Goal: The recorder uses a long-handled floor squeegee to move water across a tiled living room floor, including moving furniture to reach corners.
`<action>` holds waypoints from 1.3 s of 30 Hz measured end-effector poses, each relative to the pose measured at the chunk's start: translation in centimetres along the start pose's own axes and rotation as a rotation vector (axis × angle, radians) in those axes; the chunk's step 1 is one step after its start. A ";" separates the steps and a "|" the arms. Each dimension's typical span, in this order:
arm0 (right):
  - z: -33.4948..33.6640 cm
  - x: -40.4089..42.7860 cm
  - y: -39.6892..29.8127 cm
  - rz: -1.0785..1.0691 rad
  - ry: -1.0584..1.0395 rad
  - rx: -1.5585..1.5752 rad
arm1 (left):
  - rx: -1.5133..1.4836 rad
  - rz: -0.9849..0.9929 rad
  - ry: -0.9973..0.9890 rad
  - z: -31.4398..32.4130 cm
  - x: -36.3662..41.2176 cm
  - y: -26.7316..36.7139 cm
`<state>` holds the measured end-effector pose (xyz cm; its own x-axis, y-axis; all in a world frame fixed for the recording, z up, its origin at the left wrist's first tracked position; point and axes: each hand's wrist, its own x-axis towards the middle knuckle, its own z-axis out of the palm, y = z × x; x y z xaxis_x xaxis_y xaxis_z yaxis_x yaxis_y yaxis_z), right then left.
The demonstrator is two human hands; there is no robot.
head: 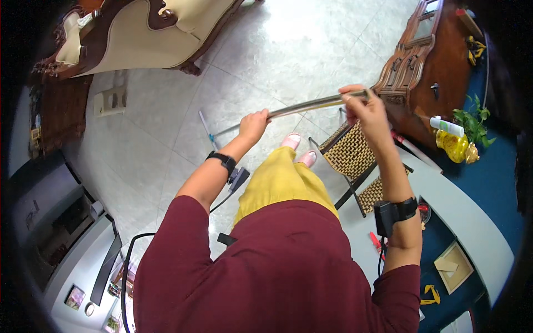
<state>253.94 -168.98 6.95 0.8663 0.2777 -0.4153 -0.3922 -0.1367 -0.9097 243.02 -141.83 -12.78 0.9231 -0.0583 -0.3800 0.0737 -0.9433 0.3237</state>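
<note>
A long thin metal pole (pixel 306 106) runs slantwise in front of me, a little above the tiled floor. My left hand (pixel 255 125) is closed around its middle part. Up at the right end, my right hand (pixel 362 104) has its fingers on the pole near the tip; the fingers are partly blurred. The far left end of the pole meets a light crossbar (pixel 207 129) through a blue joint, low over or on the floor. Whether a cloth or pad is fitted to that bar cannot be told.
A woven chair (pixel 352 156) stands close at my right, beside a curved pale counter (pixel 466 200). A carved wooden cabinet (pixel 445 70) is at the upper right. An upholstered sofa (pixel 141 41) stands upper left, with a beige plastic stool (pixel 110 102) below it.
</note>
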 end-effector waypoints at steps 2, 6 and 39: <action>-1.6 0.8 -1.8 -0.063 0.080 -0.051 | -0.051 0.087 0.116 -0.9 2.5 1.2; -6.8 1.2 -6.6 -0.141 0.279 -0.051 | -0.187 0.213 0.277 -3.9 9.3 7.1; -10.9 -4.6 -11.3 -0.235 0.411 -0.222 | -0.261 0.359 0.289 -5.7 5.6 15.8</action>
<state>257.73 -179.05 19.21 0.9905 -0.0650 -0.1214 -0.1361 -0.3260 -0.9355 251.48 -155.20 -4.87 0.9712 -0.2353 0.0363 -0.2083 -0.7658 0.6084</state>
